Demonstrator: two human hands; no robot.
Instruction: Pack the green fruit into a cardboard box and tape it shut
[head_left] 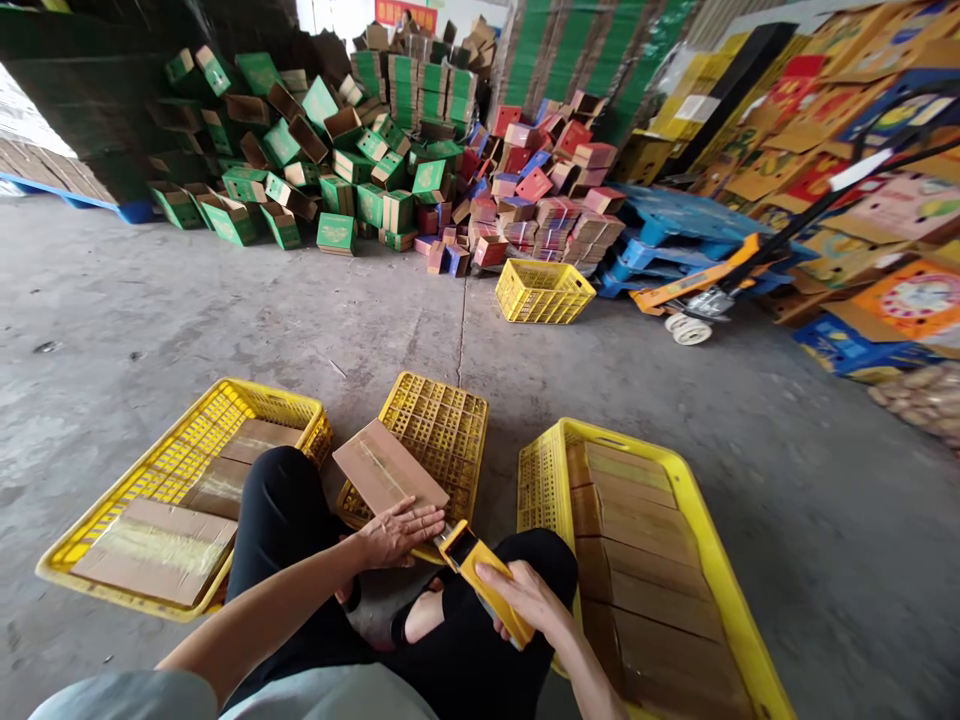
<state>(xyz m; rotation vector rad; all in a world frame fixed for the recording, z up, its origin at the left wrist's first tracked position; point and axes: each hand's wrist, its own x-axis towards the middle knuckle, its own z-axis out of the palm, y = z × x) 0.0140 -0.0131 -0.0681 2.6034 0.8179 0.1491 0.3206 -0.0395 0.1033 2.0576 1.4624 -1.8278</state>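
One box [390, 466] lies on mid crate [450, 425], upturned as a stand, w/ tape strip [384, 460] along its top. L hand [397, 530] is spread flat on the box's near end; R hand [521, 595] grips the yellow tool [484, 565], tip just beside the box's near corner. We judge this unit part-done; underside n/a from our view. Left of mid crate: L crate [139, 482], qty 3 visible boxes [157, 555], tape on top. Right of mid crate: R crate [541, 485], packed row of boxes [652, 575], tape on several. We can't confirm which crate holds finished units. Beyond mid crate: far crate [546, 290], contents unconfirmed.
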